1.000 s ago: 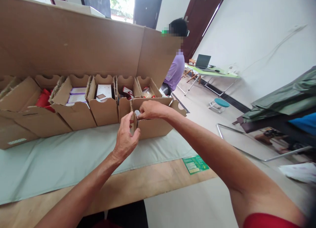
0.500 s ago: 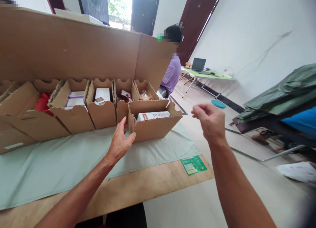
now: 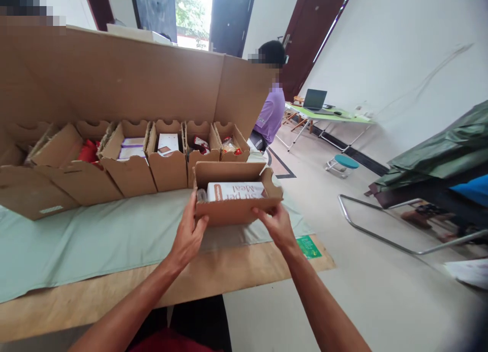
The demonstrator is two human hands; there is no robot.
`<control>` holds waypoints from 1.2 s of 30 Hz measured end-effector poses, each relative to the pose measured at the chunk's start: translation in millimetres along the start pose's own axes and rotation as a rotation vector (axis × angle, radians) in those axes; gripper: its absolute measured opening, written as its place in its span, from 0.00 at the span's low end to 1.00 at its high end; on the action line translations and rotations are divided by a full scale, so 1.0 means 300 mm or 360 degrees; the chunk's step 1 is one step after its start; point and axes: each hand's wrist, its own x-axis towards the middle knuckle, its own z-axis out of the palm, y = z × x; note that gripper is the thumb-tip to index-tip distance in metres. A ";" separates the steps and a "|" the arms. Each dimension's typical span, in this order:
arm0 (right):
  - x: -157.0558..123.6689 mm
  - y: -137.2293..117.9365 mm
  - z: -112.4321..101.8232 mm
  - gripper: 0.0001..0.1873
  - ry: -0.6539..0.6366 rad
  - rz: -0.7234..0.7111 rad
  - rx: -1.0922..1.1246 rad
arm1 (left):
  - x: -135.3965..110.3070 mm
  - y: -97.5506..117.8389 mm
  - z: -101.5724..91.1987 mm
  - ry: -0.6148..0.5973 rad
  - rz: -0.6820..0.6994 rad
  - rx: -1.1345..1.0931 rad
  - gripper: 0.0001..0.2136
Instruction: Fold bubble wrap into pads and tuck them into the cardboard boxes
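Observation:
An open cardboard box stands near the right end of the cloth-covered table, held at both ends. Inside it lies a white packet box with "Super Meal" printed on it, beside a small clear plastic piece at the left. My left hand grips the left end, thumb on the near wall. My right hand grips the near right corner, thumb on the front wall; its other fingers are partly hidden behind the cardboard.
Behind stands a row of cardboard bins holding packets and boxes, backed by a tall cardboard panel. A green cloth covers the wooden table. A person in a purple shirt sits beyond; a teal stool is at right.
My right hand has come left from the open air onto the box's right end. My left hand has closed on its left end. The box has turned and come slightly nearer.

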 end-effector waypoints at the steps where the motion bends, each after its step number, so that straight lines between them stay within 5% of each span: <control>1: -0.071 -0.011 0.009 0.37 0.0006 -0.0016 -0.0025 | -0.068 0.012 -0.047 0.0017 -0.0146 -0.0027 0.24; 6: -0.306 -0.126 0.193 0.28 -0.0110 -0.0151 0.0019 | -0.347 0.023 -0.344 0.0234 -0.0697 0.0035 0.20; 10: -0.248 -0.220 0.353 0.25 -0.0299 -0.0220 0.0139 | -0.296 0.035 -0.500 0.0367 -0.0685 0.0117 0.24; 12: -0.206 -0.233 0.361 0.28 -0.0282 -0.0269 0.0192 | -0.217 0.055 -0.489 0.0392 -0.0576 0.0096 0.23; 15: -0.218 -0.206 0.276 0.30 -0.0098 -0.0272 0.0142 | -0.150 0.081 -0.387 0.0286 -0.0366 -0.0025 0.25; 19: -0.350 -0.164 0.135 0.31 0.0180 -0.0174 -0.0137 | -0.225 0.105 -0.274 0.0052 -0.0327 -0.0154 0.28; 23: -0.413 -0.171 0.184 0.29 -0.0020 -0.0191 -0.0191 | -0.327 0.088 -0.340 0.0170 -0.0513 -0.0065 0.24; 28: -0.310 -0.201 0.332 0.31 -0.0169 -0.0302 -0.0027 | -0.289 0.055 -0.431 0.0363 -0.0522 -0.0031 0.23; 36: -0.318 -0.066 0.229 0.28 -0.0146 -0.0185 -0.0221 | -0.292 0.011 -0.338 0.0214 -0.0496 -0.0180 0.28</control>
